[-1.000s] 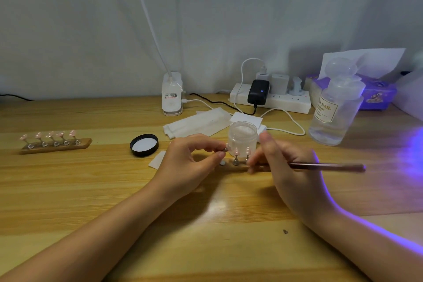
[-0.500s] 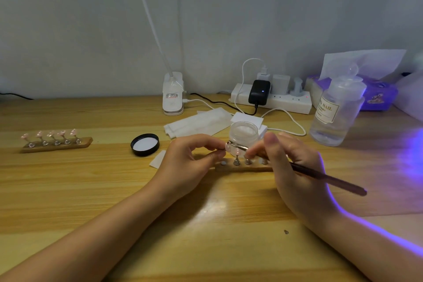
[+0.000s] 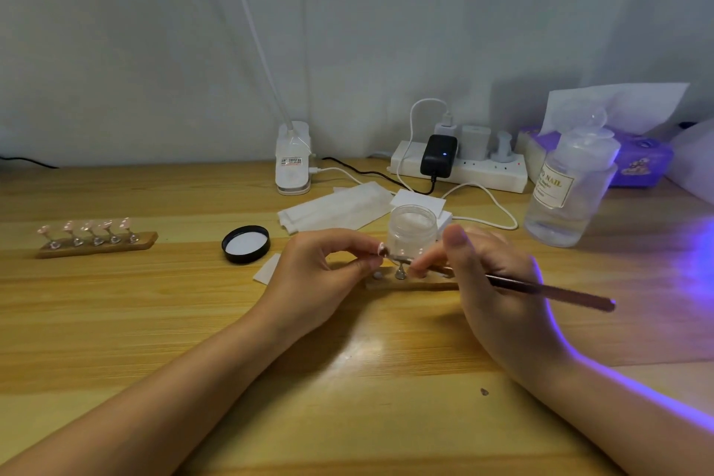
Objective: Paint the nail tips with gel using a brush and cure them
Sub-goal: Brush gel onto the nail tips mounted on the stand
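Wooden strip with five pink nail tips on stands at left of frame; black round lid toward centre. Left hand pinches a small nail tip on a metal stand, mid-frame. Clear open gel jar just behind. Right hand grips a thin dark brush, bristles hidden by fingers. Second wooden holder strip partly covered. Clear pump bottle at right.

Both forearms are bare, no sleeves in view; the left hand and right hand wear nothing visible.
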